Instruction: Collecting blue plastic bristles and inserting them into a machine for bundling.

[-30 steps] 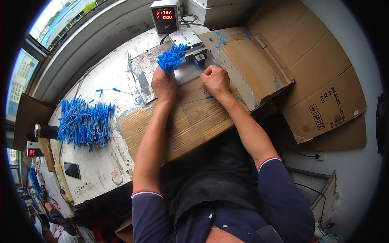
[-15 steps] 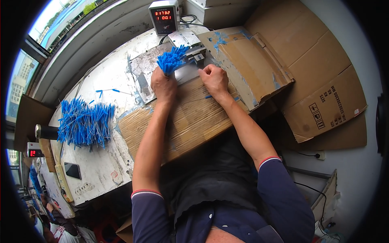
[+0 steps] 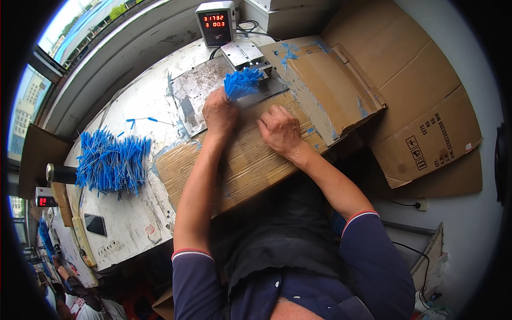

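My left hand [image 3: 220,113] is closed around the bottom of a bundle of thin blue-ended sticks [image 3: 243,84]. Their blue ends fan out above the fist, in front of a small metal fixture [image 3: 246,55] on a steel plate [image 3: 198,85]. To the right and a little nearer, my right hand [image 3: 281,129] hovers or rests over a cardboard sheet [image 3: 234,176]. Its fingers are curled in, hiding whatever they may hold. A large heap of similar blue-ended sticks with thin pale stems [image 3: 113,161] lies on the left of the white table [image 3: 133,224].
Behind the fixture stands a counter box with red digits [image 3: 216,24]. A cardboard box [image 3: 320,74] and tall flaps [image 3: 421,117] border the right side. A few loose blue sticks [image 3: 152,119], a phone [image 3: 96,224] and a power strip [image 3: 84,241] lie on the left.
The bundle and my left hand have shifted slightly right and nearer. My right hand has drawn back from the fixture toward me. Red digits on the counter have changed.
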Tool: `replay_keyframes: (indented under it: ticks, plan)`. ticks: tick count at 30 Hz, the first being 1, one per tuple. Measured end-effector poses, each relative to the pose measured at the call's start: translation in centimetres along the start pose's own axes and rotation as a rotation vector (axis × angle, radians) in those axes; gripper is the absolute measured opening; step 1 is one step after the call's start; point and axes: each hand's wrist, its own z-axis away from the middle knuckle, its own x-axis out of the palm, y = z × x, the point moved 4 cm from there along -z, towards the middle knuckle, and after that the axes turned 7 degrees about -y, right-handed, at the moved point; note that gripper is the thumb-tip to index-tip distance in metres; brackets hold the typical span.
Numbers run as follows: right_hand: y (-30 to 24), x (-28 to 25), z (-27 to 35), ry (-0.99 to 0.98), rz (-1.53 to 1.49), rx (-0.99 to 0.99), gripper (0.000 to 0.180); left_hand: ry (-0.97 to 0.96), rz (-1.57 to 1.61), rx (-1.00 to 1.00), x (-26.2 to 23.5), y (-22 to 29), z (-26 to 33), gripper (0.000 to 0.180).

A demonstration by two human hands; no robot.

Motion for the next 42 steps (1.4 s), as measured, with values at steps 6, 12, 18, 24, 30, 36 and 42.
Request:
replay_keyframes:
  ticks: [6,12,18,24,30,36,42]
  plan:
    - [0.5,-1.0,0.2,0.138,-0.039,0.003,0.016,0.033,-0.014,-0.021,-0.2,0.3,0.1,0.008]
    - [0.5,-0.8,0.7,0.062,0.031,-0.044,0.015,0.039,-0.101,0.039,-0.4,1.1,0.1,0.003]
    - [2.0,-1.2,0.9,0.074,-0.006,-0.074,0.013,0.071,-0.102,0.036,-0.4,0.7,0.0,0.004]
    - [2.6,-2.4,1.4,0.096,0.049,0.074,0.018,0.073,-0.080,0.005,-0.4,0.6,0.1,0.003]
    - [2.5,-3.1,2.5,-0.013,0.022,0.263,0.017,0.143,0.023,-0.020,-0.8,0.0,0.2,0.007]
    - [3.8,-2.2,2.9,-0.057,-0.026,0.290,0.011,0.150,0.038,-0.030,-1.1,0.3,0.2,0.004]
    - [4.8,-0.2,-0.6,0.002,-0.210,0.408,0.016,0.228,0.171,-0.066,-1.8,0.6,0.2,0.009]
